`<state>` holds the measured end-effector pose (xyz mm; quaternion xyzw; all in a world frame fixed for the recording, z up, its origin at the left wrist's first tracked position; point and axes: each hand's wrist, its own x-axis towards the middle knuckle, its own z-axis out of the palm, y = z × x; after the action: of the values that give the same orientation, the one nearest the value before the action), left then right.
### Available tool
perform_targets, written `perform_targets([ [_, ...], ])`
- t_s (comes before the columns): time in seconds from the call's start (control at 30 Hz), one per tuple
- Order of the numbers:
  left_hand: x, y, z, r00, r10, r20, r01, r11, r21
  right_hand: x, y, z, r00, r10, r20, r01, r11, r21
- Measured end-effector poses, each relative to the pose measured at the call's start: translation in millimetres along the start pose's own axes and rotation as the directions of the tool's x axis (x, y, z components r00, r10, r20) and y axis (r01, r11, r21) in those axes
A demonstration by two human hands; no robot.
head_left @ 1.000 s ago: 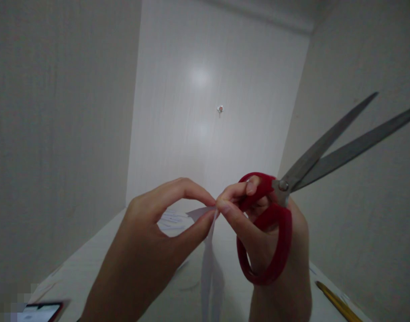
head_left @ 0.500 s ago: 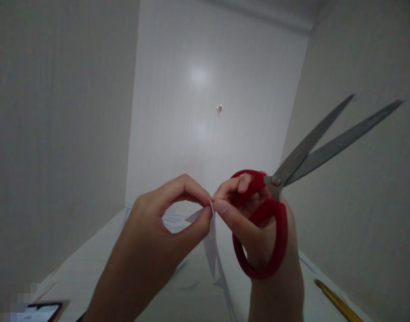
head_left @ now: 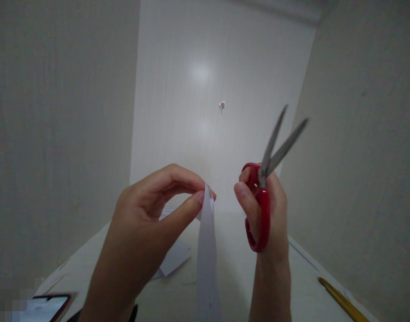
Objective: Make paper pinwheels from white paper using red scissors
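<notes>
Between the thumb and fingers of my left hand (head_left: pixel 158 210) is pinched the top of a folded strip of white paper (head_left: pixel 206 250), which hangs down toward the table. My right hand (head_left: pixel 272 214) has its thumb and fingers through the red handles of a pair of scissors (head_left: pixel 263 179). The blades point up and to the right and stand apart, with nothing between them. A gap separates the right hand from the paper.
A piece of white paper (head_left: pixel 176 257) lies on the pale table (head_left: pixel 234 277) behind my left wrist. At the lower left is a phone (head_left: pixel 45 308); a yellow pencil-like stick (head_left: pixel 342 299) lies at the lower right. Pale panels enclose the sides and back.
My right hand has let go of the paper and moved right, turning the scissors more upright. The left hand has shifted slightly left, and the strip now shows its broad side.
</notes>
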<state>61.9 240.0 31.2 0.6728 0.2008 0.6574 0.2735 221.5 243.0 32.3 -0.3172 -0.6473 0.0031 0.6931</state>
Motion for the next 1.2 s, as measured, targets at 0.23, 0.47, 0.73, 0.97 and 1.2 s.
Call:
perform_targets([
  [0.23,8,-12,-4.8,0.997,0.065,-0.047,-0.066,0.998,-0.02,0,9,-6,0.952,0.047,0.303,0.05,0.952,-0.302],
  [0.47,20,-20,-20.2,0.993,0.078,0.087,-0.081,0.996,0.028,0,9,-7,0.922,0.094,0.375,0.075,0.908,-0.413],
  [0.73,20,-20,-21.2,0.982,0.114,0.153,-0.112,0.993,-0.025,1,6,-9,0.895,0.065,0.441,0.169,0.867,-0.47],
  [0.97,21,-19,-22.1,0.978,0.14,0.152,-0.143,0.99,0.014,-1,5,-11,0.877,0.016,0.481,0.237,0.855,-0.461],
  [1.2,19,-15,-19.1,0.991,0.092,0.093,-0.091,0.996,-0.006,-1,5,-11,0.879,0.009,0.477,0.238,0.858,-0.456],
])
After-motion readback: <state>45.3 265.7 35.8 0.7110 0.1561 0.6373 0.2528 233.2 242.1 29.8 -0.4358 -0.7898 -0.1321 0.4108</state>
